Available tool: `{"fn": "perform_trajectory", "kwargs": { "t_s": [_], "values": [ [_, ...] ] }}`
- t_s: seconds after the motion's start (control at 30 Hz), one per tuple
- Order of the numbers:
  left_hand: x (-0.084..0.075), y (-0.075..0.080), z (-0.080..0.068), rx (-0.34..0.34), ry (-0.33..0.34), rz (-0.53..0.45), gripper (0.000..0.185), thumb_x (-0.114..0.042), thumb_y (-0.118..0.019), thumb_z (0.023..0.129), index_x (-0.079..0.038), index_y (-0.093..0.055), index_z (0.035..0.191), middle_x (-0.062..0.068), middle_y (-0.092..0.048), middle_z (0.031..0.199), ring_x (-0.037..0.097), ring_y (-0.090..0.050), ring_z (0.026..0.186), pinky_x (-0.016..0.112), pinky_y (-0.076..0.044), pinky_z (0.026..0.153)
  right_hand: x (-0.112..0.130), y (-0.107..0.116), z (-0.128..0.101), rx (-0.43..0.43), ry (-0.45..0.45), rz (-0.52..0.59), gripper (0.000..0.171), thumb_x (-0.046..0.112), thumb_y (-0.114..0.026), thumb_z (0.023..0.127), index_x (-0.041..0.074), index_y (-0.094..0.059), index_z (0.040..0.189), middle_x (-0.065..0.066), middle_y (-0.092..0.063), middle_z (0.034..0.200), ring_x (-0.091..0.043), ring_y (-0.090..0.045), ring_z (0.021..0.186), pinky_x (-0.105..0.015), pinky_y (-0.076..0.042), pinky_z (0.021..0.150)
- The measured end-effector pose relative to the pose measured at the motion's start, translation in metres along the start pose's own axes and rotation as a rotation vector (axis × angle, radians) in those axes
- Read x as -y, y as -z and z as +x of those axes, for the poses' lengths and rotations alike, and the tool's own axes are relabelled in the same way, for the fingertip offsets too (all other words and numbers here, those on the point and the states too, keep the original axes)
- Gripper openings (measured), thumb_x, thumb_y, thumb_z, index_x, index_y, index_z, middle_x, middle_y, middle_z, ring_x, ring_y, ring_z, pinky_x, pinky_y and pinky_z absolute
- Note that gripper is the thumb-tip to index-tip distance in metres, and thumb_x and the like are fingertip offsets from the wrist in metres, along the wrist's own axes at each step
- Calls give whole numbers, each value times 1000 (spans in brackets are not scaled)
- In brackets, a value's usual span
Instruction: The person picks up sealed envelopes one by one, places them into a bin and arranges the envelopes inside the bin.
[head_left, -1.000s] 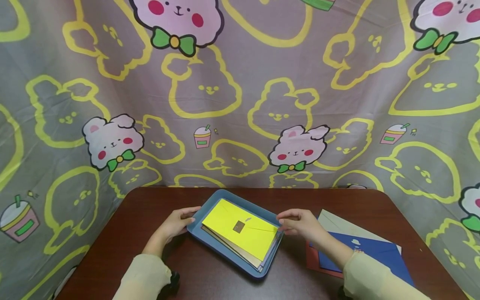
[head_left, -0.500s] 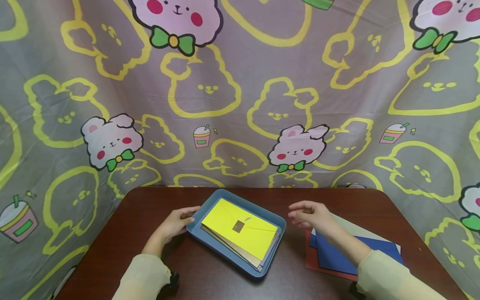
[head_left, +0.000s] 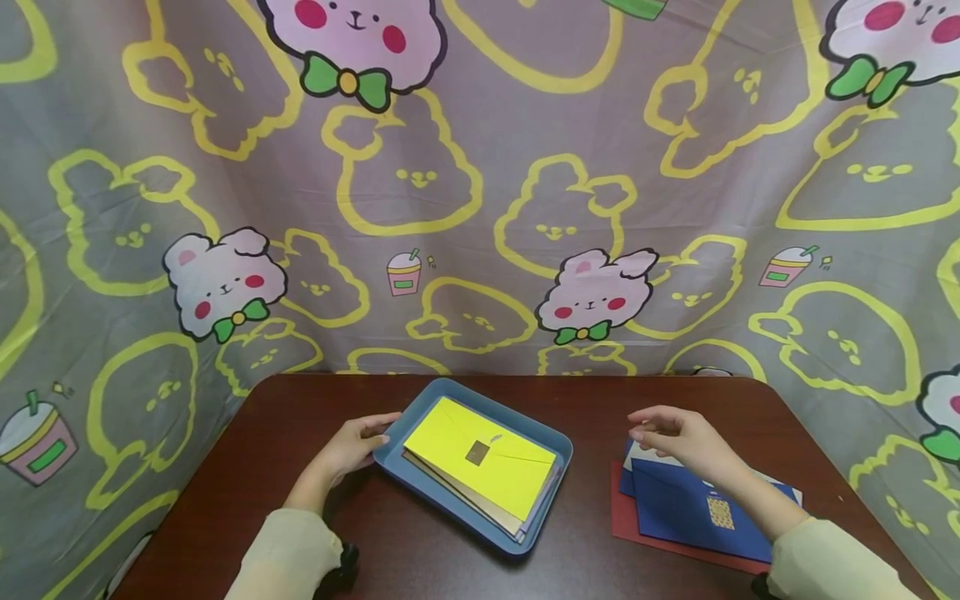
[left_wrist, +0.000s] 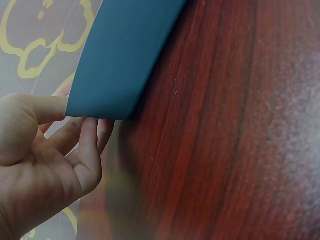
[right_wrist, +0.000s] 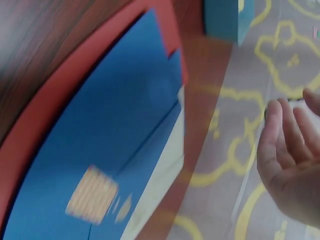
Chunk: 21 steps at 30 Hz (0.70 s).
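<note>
— Blue plastic, centre frame: what steadies the tray [head_left: 551, 440]?
— The left hand [head_left: 347, 448], thumb and fingers pinching its left corner, keeping the yellow envelope [head_left: 480, 458] inside level.
— And lower right?
— The right hand [head_left: 678, 439] hovers, fingers loose and holding nothing, just above the blue envelope [head_left: 693, 508] stacked on a red one [head_left: 624, 521].

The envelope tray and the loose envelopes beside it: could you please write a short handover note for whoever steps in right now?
Left hand: fingers grip the left edge of the blue tray.
Right hand: empty, fingers relaxed, above the far end of the loose pile.
Done: a yellow envelope lies on top of a small stack in the tray.
Left: a blue envelope, a red one beneath it and a pale one lie on the table, right of the tray.
</note>
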<state>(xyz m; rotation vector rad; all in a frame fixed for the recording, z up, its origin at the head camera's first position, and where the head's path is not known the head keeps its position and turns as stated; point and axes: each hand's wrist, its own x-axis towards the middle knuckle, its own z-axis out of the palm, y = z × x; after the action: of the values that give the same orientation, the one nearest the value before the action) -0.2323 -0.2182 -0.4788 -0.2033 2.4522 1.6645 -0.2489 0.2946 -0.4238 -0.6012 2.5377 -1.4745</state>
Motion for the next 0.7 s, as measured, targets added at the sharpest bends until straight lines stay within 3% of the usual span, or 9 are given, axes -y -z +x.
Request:
{"fn": "perform_trajectory", "kwargs": {
  "t_s": [0.1, 0.23, 0.43, 0.7],
  "values": [
    [-1, 0, 0, -1, 2, 7, 42, 1, -60, 101, -4, -59, 143, 24, -60, 136, 28, -65, 108, 57, -51, 95, -7, 10, -6, 18, 27, -64, 36, 13, -69, 99, -6, -64, 129, -20, -71, 111, -14, -70, 95, -32, -59, 78],
    [-2, -1, -1, -1, 0, 8, 42, 0, -60, 102, -4, -60, 143, 24, -60, 136, 28, -65, 108, 57, -51, 95, -14, 20, -14, 5, 0, -174, 38, 16, -72, 97, -4, -66, 128, -17, -72, 113, -18, -70, 97, -28, -57, 75],
    [-3, -1, 0, 7, -9, 7, 42, -1, -60, 102, -4, -59, 144, 23, -60, 136, 27, -65, 108, 58, -50, 96, -29, 40, -25, 6, -100, -364, 45, 23, -78, 93, -2, -66, 128, -14, -72, 111, -28, -70, 95, -36, -56, 71],
    [-5, -1, 1, 10, -18, 1, 42, 1, -58, 102, -4, -59, 144, 22, -60, 137, 26, -65, 108, 55, -52, 96, -56, 75, -34, 71, -176, -555, 52, 31, -82, 88, -6, -67, 122, -19, -71, 110, -39, -67, 100, -54, -54, 79]
  ]
}}
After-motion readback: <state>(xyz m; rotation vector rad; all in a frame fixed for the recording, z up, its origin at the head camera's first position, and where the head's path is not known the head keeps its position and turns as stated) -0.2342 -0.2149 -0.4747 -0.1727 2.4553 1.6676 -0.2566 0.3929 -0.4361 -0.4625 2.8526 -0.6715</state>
